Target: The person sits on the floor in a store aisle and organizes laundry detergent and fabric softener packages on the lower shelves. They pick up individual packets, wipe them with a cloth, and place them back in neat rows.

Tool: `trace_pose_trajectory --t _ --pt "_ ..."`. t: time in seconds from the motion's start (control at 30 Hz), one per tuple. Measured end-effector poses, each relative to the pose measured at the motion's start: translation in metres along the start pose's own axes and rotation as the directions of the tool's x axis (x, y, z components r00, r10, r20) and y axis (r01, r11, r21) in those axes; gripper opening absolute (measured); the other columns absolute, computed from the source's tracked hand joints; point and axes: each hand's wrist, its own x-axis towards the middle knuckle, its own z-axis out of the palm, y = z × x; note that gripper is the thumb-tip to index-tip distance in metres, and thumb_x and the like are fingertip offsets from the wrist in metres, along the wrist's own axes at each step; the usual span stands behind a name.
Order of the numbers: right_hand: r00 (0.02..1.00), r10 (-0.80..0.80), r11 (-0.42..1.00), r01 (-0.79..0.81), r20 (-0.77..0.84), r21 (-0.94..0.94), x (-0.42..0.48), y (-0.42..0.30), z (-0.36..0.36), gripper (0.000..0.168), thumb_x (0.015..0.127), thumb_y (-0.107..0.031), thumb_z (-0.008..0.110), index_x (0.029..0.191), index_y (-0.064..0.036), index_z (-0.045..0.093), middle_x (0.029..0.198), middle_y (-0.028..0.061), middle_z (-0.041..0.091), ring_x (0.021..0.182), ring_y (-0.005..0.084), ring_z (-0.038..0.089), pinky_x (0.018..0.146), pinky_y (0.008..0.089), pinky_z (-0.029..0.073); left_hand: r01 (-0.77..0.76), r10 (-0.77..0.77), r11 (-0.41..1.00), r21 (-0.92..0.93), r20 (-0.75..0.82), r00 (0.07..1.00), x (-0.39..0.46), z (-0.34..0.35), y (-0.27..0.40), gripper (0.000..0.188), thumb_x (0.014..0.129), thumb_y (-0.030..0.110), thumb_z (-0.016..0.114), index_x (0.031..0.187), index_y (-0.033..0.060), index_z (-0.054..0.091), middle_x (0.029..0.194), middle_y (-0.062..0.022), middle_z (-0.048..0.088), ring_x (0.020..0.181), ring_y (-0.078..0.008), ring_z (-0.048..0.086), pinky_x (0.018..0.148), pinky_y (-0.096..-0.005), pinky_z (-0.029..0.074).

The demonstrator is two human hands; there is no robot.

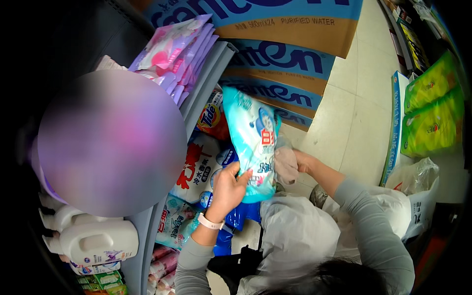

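My left hand [229,186] grips the lower left edge of a teal and white plastic bag of laundry detergent [252,136], thumb on its printed front. The bag is held up at a slight tilt above the lower shelf. A pale pink cloth [286,166] is bunched in my right hand [303,161], close against the bag's right edge. Whether the cloth touches the bag cannot be told, and most of the right fingers are hidden behind it. Beneath the bag, a large white and blue detergent bag [193,171] lies beside a Tide bag [212,116].
A grey shelf edge [208,77] runs along the left, bearing purple pouches [177,55] and white jugs [99,241]. Water cartons [273,62] are stacked ahead. Green packs [429,125] stand at right, near a plastic bag [418,191]. A round blur hides part of the left shelf.
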Motion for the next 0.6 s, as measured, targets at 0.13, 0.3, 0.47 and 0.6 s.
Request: trace_pose_trajectory --t 0.13,0.3,0.47,0.6 --pt "0.868 -0.452 0.879 0.395 -0.206 -0.267 0.014 -0.065 0.020 0.036 0.085 -0.011 0.064 0.120 -0.007 0.057 0.109 0.0069 0.065 0.093 0.0159 0.063 0.082 0.0304 0.052 -0.148 0.150 0.968 -0.201 -0.001 0.989 0.042 0.003 -0.045 0.012 0.084 0.000 0.065 0.095 -0.0035 0.067 0.093 -0.0126 0.065 0.078 -0.0179 0.061 0.069 -0.0284 0.048" --pt "0.522 -0.839 0.443 0.495 -0.152 -0.748 0.040 -0.122 0.036 0.055 0.072 -0.001 0.060 0.127 -0.006 0.053 0.108 0.0104 0.065 0.098 0.0211 0.061 0.088 0.0318 0.047 0.017 -0.057 0.961 -0.277 -0.138 0.989 0.101 0.037 -0.121 0.026 0.084 0.005 0.068 0.108 -0.0022 0.064 0.110 -0.0133 0.064 0.097 -0.0200 0.061 0.084 -0.0323 0.048" --pt "0.510 -0.846 0.303 0.222 -0.154 -0.927 0.089 -0.123 0.019 0.055 0.067 -0.007 0.068 0.121 -0.013 0.056 0.108 0.0121 0.066 0.098 0.0314 0.062 0.087 0.0380 0.048 0.216 -0.294 0.893 -0.396 -0.147 0.944 0.147 0.085 -0.194 0.044 0.081 0.002 0.065 0.123 -0.0023 0.054 0.121 -0.0157 0.059 0.111 -0.0300 0.055 0.097 -0.0381 0.041" --pt "0.389 -0.902 0.197 -0.023 -0.190 -0.980 0.115 -0.099 0.010 0.055 0.065 -0.013 0.073 0.118 -0.017 0.058 0.108 0.0117 0.065 0.101 0.0334 0.061 0.086 0.0408 0.048 0.355 -0.396 0.507 -0.785 0.153 0.905 0.161 0.076 -0.210 0.061 0.070 -0.011 0.066 0.127 -0.0011 0.050 0.127 -0.0113 0.053 0.116 -0.0253 0.051 0.102 -0.0326 0.037"
